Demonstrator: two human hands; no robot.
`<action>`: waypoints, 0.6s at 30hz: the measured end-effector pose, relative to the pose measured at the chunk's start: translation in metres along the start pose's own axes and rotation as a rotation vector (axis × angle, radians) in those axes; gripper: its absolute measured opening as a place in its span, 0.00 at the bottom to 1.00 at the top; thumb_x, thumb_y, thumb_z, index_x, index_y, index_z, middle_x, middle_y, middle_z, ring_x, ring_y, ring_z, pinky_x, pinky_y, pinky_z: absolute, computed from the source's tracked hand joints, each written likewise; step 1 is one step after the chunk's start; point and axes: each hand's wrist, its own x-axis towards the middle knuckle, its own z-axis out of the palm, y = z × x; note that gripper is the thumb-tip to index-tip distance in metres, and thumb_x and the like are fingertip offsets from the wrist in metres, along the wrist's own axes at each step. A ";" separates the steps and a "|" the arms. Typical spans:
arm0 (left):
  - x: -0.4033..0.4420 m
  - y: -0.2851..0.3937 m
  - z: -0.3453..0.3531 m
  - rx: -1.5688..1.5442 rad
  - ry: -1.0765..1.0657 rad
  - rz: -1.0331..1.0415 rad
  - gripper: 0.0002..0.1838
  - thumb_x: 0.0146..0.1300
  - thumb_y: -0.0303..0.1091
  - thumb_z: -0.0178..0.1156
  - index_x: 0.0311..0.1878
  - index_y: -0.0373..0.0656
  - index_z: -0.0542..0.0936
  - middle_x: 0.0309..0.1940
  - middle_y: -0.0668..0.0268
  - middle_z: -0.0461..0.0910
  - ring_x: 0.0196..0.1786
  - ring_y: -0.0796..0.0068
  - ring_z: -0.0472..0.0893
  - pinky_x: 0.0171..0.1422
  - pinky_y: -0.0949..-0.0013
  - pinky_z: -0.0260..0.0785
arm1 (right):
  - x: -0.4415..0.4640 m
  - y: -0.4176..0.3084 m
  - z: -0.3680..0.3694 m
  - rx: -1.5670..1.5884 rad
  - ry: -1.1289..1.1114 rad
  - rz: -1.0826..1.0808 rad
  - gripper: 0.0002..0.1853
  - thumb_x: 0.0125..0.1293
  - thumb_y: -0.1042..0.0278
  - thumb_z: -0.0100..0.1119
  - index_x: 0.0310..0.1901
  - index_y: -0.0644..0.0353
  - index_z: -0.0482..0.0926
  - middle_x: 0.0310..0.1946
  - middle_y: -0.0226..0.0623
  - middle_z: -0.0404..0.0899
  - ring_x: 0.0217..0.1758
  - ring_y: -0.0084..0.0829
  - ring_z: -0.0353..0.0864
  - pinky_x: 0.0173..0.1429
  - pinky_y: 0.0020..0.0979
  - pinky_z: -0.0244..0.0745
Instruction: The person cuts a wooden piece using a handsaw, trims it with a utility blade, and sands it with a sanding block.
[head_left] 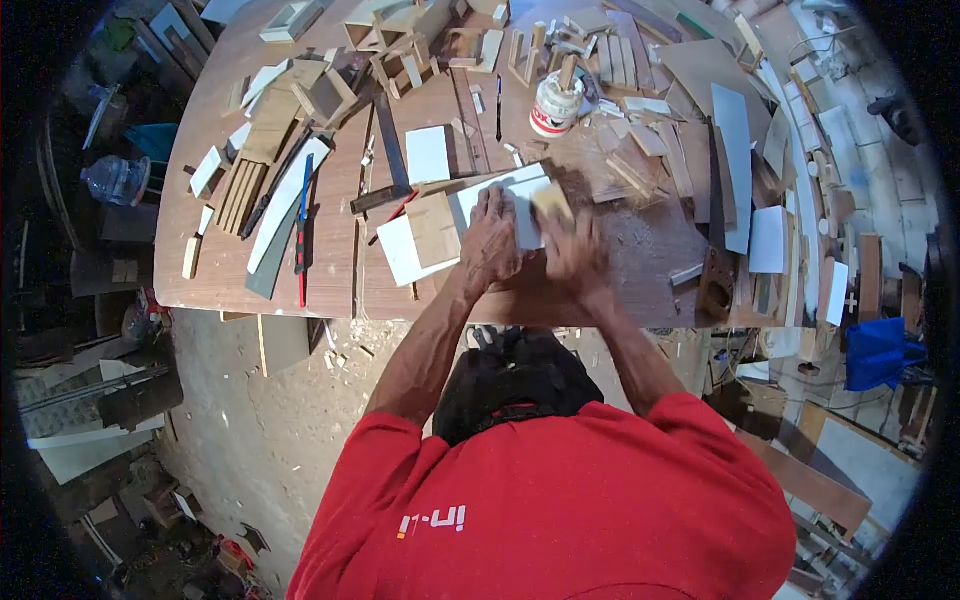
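My left hand (490, 240) presses down on a white board (465, 205), its fingers over the top face and its palm at the near edge. My right hand (577, 252) is closed on a small tan block (552, 203) at the board's right end; motion blurs it, and the fingertips are partly hidden. A square piece of light wood (433, 230) lies just left of my left hand, over a white panel (400, 252). Behind it are a dark metal square (390, 145) and a white rectangle (428, 153).
A white glue tub (553, 108) with a stick in it stands behind my hands. Wooden frames (405, 65) and offcuts crowd the table's back. A red-and-blue tool (302, 235) and long strips (285, 210) lie left. A hand saw (716, 240) lies right.
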 end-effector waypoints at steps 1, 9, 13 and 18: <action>-0.001 0.000 -0.004 0.041 0.043 0.086 0.50 0.44 0.46 0.73 0.64 0.21 0.62 0.65 0.37 0.60 0.68 0.39 0.61 0.72 0.50 0.58 | 0.026 -0.002 -0.012 0.081 0.031 -0.018 0.24 0.68 0.57 0.48 0.65 0.49 0.73 0.45 0.56 0.71 0.47 0.55 0.70 0.52 0.52 0.69; -0.002 0.004 -0.013 0.015 -0.082 0.009 0.49 0.45 0.42 0.70 0.67 0.25 0.61 0.69 0.34 0.55 0.73 0.33 0.54 0.77 0.52 0.53 | 0.011 0.003 0.001 0.058 0.030 0.006 0.24 0.66 0.57 0.51 0.63 0.55 0.72 0.42 0.58 0.69 0.48 0.59 0.71 0.52 0.56 0.69; 0.002 0.001 -0.011 0.020 -0.063 0.037 0.48 0.45 0.42 0.71 0.67 0.28 0.63 0.69 0.34 0.56 0.73 0.34 0.55 0.77 0.51 0.54 | 0.020 0.009 0.016 -0.004 0.103 -0.029 0.26 0.63 0.55 0.55 0.62 0.54 0.73 0.41 0.56 0.69 0.47 0.56 0.71 0.50 0.54 0.70; 0.002 -0.001 -0.011 -0.021 -0.054 0.045 0.50 0.44 0.45 0.73 0.67 0.26 0.63 0.69 0.34 0.57 0.73 0.34 0.55 0.78 0.51 0.51 | 0.046 -0.004 -0.007 0.064 0.045 -0.012 0.26 0.66 0.56 0.54 0.66 0.46 0.72 0.41 0.55 0.69 0.47 0.54 0.70 0.53 0.52 0.70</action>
